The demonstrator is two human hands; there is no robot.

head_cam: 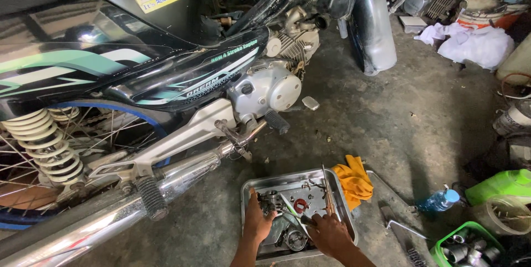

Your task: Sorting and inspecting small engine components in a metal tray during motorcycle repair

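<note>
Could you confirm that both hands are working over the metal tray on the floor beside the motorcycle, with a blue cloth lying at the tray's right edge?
Not quite: the cloth is yellow-orange, not blue, as the head view shows. The rest holds: the left hand and right hand are both over the metal tray on the floor beside the motorcycle, with the cloth at its right edge.

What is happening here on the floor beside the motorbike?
A person is crouched over a metal tray of small parts on the concrete floor, next to a motorbike. The left hand holds a small dark part over the tray. The right hand holds a thin tool pointed at that part. A yellow rag lies at the tray's right edge, and a bottle lies further right.
</note>
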